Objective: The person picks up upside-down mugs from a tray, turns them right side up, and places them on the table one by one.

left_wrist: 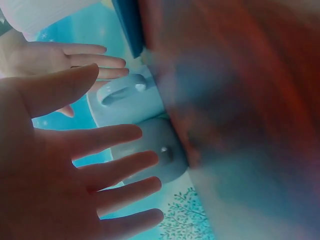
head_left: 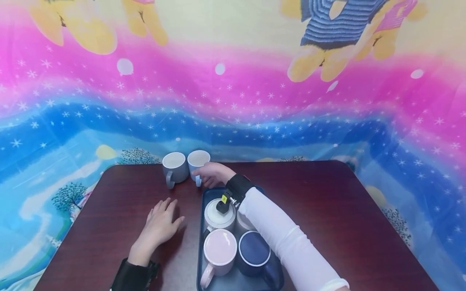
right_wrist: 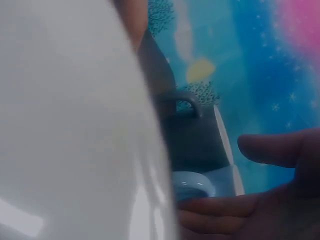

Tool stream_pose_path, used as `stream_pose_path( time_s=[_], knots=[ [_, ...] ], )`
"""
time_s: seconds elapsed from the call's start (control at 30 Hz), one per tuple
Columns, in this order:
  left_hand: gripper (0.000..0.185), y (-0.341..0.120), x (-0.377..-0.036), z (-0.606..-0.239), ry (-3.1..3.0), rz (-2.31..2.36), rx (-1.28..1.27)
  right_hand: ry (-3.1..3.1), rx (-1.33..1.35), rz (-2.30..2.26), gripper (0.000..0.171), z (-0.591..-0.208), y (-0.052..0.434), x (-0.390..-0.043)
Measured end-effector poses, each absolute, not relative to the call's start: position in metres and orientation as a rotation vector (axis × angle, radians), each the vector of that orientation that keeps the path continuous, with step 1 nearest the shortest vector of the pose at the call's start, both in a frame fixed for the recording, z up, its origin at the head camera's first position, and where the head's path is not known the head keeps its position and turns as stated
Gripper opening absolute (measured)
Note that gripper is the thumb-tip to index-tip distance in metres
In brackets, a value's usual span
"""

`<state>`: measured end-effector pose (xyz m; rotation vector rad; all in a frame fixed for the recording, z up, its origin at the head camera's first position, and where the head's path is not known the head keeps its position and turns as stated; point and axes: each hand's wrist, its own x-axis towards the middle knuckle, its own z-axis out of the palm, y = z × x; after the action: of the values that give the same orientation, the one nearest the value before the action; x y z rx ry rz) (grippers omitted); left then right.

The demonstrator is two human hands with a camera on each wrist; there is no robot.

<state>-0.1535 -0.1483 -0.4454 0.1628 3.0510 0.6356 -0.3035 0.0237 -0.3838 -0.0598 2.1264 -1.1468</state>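
My right hand (head_left: pixel 208 173) reaches over the tray to a light blue mug (head_left: pixel 198 159) at the back of the table. Its fingers lie straight against the mug by the handle, as the left wrist view shows with the right hand (left_wrist: pixel 75 55) beside the mug's handle (left_wrist: pixel 120 90). A grey mug (head_left: pixel 174 166) stands just left of the blue one, almost touching it. The left hand (head_left: pixel 164 216) rests flat on the table, fingers spread, holding nothing. In the right wrist view the grey mug (right_wrist: pixel 192 142) and blue mug (right_wrist: pixel 200 184) sit beyond my fingers (right_wrist: pixel 270 150).
A dark blue tray (head_left: pixel 240 281) near the front edge holds a white mug (head_left: pixel 218 216), a pink mug (head_left: pixel 219 249), a navy mug (head_left: pixel 254 252) and one more under my sleeve. The dark wooden table (head_left: pixel 327 202) extends to the right. A colourful cloth hangs behind.
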Motion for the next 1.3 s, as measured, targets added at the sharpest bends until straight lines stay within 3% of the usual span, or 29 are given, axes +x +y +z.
stream_pose_path(
  time_s=[0.2, 0.37, 0.7, 1.3],
  knots=[
    [0.063, -0.143, -0.158, -0.440, 3.067, 0.657, 0.192, 2.259, -0.143, -1.054, 0.057, -0.373, 0.034, -0.295],
    [0.063, -0.140, -0.160, -0.435, 3.067, 0.671, 0.199, 2.368, -0.215, -0.981, 0.029, -0.364, 0.047, -0.293],
    [0.063, -0.133, -0.168, -0.432, 3.060, 0.674, 0.222, 2.592, -0.382, -0.752, 0.044, -0.347, 0.079, -0.279],
    [0.064, -0.122, -0.179, -0.426, 3.036, 0.731, 0.288, 2.754, -0.288, -0.815, 0.041, -0.347, 0.137, -0.236]
  ],
)
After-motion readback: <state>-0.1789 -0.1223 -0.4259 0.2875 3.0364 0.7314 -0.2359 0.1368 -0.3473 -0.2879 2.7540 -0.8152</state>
